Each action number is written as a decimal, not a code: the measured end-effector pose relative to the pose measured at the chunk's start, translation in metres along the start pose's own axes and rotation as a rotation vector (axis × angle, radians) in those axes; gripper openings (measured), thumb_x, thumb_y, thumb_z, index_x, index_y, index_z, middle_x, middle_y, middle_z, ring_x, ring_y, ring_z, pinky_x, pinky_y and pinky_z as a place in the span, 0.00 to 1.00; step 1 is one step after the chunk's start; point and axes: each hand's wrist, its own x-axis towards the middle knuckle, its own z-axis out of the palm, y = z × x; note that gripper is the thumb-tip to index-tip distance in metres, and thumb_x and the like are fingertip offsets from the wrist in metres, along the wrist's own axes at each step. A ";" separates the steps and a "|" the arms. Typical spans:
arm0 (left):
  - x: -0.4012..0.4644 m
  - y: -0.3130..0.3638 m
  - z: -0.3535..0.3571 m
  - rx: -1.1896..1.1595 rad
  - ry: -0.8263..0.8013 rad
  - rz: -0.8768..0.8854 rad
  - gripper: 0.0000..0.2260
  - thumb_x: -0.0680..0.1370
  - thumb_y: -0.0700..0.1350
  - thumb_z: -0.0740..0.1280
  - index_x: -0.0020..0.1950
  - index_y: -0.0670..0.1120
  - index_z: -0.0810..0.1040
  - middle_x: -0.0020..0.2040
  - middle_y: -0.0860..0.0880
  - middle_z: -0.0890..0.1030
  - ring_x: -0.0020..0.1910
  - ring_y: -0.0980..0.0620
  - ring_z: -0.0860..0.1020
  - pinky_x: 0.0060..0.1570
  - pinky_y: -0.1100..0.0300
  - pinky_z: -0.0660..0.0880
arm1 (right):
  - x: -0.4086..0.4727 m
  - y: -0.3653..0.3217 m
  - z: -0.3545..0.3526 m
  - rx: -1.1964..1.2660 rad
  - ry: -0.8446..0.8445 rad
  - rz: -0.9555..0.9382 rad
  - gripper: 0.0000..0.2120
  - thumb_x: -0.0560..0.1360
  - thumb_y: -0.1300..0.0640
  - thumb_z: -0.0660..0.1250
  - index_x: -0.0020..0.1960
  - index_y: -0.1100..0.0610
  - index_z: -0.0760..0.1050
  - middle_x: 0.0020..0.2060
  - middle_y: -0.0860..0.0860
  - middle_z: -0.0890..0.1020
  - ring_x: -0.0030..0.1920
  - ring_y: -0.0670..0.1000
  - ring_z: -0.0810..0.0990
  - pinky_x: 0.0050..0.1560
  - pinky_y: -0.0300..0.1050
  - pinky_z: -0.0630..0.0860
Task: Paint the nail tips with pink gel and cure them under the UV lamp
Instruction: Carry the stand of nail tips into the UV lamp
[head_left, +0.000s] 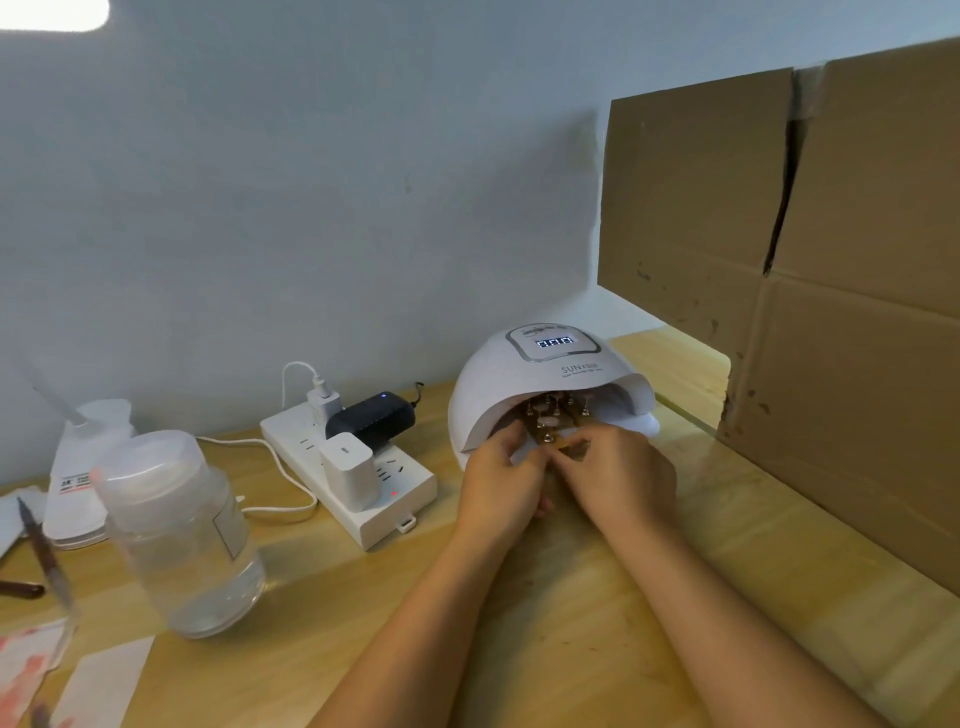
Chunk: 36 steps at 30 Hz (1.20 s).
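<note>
A white dome UV lamp (524, 379) stands on the wooden table, its display lit. In its mouth sits a brown stand (551, 422) with several nail tips on metal clips, half inside the lamp. My left hand (501, 480) and my right hand (618, 475) meet at the stand's front edge, fingers pinched on it from either side. The fingertips hide the front of the stand. A nail brush (44, 558) lies at the far left on the table.
A white power strip (363, 499) with chargers and cables lies left of the lamp. A clear plastic bottle (179, 535) and a white squeeze bottle (83, 457) stand further left, with stained paper (26, 660) below. A cardboard sheet (831, 291) walls off the right side.
</note>
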 end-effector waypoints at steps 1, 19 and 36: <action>0.000 -0.001 0.001 0.005 0.005 0.006 0.15 0.77 0.36 0.57 0.44 0.57 0.71 0.31 0.51 0.77 0.18 0.59 0.71 0.22 0.68 0.70 | 0.003 -0.002 0.002 -0.005 -0.009 0.013 0.14 0.71 0.39 0.66 0.49 0.47 0.79 0.45 0.46 0.83 0.48 0.52 0.80 0.37 0.40 0.62; -0.005 0.006 -0.003 -0.079 0.032 0.003 0.15 0.77 0.37 0.58 0.47 0.58 0.73 0.30 0.49 0.76 0.17 0.58 0.70 0.20 0.67 0.69 | 0.003 -0.009 -0.018 -0.165 -0.049 -0.254 0.19 0.76 0.38 0.56 0.45 0.50 0.77 0.39 0.49 0.82 0.42 0.52 0.80 0.30 0.40 0.61; -0.010 0.007 -0.005 -0.130 0.113 -0.022 0.12 0.77 0.35 0.57 0.48 0.48 0.77 0.46 0.55 0.79 0.18 0.59 0.70 0.22 0.65 0.71 | 0.087 -0.049 -0.059 -0.236 -0.380 -0.263 0.20 0.80 0.54 0.48 0.69 0.45 0.65 0.70 0.48 0.67 0.68 0.54 0.66 0.61 0.45 0.64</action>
